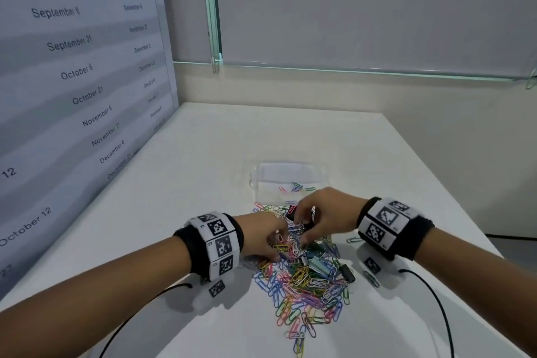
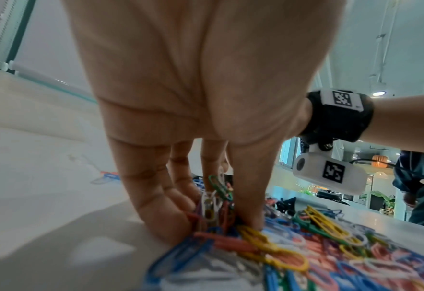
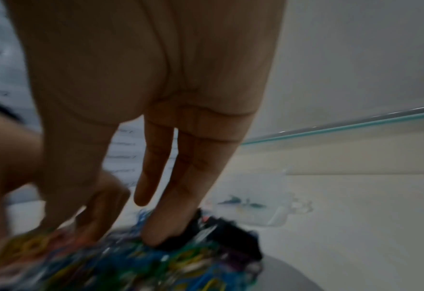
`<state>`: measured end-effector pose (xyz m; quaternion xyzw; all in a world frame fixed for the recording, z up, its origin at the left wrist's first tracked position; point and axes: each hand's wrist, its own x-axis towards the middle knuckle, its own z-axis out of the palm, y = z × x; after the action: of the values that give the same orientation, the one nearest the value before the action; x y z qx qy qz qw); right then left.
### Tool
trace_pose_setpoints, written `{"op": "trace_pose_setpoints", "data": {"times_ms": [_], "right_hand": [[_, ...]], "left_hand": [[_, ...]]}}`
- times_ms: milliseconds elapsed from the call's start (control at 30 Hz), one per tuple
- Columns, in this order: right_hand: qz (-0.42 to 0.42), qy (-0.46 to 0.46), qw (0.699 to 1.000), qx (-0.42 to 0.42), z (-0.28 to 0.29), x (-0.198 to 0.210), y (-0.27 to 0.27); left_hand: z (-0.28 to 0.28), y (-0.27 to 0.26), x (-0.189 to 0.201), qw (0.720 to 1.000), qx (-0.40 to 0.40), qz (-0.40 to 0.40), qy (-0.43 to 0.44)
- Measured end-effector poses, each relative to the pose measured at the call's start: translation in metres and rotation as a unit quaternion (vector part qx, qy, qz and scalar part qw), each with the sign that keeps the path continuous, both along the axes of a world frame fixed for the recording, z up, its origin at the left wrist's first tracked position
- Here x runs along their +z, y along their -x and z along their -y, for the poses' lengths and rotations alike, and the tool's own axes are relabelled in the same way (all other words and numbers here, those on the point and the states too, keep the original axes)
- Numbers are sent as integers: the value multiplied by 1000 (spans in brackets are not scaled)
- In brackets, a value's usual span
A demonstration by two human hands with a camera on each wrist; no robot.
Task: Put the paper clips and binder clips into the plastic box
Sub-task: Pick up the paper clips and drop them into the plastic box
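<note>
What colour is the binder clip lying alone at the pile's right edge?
Black. The binder clip shows best in the head view.

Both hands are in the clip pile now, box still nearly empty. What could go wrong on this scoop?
1. The left hand pinches only a small tangled bunch of paper clips; linked ones may trail and drop before reaching the plastic box.
2. The right hand works among black binder clips; a loose grip could scatter them.
3. Stray clips already lie apart on the table and may be missed.

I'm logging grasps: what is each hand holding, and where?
Left hand pinches a bunch of paper clips between thumb and fingertips. Right hand digs into the pile; its hold cannot be told.
</note>
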<state>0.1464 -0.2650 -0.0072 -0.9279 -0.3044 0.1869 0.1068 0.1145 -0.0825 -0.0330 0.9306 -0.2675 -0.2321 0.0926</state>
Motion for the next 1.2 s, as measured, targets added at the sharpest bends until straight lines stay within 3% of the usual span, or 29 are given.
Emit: {"op": "trace_pose_setpoints", "data": {"times_ms": [333, 533, 767, 967, 1200], "right_hand": [[15, 13, 999, 31, -17, -21, 15], [-11, -56, 998, 16, -4, -13, 6], [-70, -147, 983, -80, 15, -6, -3], [-58, -189, 975, -100, 18, 10, -17], [-66, -227, 965, -113, 8, 20, -37]], "left_hand": [[-16, -11, 3, 999, 26, 14, 24], [-26, -20, 4, 984, 95, -55, 139], [-27, -35, 10, 930, 188, -118, 292], [-21, -52, 22, 837, 298, -168, 426], [-10, -73, 37, 776, 347, -150, 504]]}}
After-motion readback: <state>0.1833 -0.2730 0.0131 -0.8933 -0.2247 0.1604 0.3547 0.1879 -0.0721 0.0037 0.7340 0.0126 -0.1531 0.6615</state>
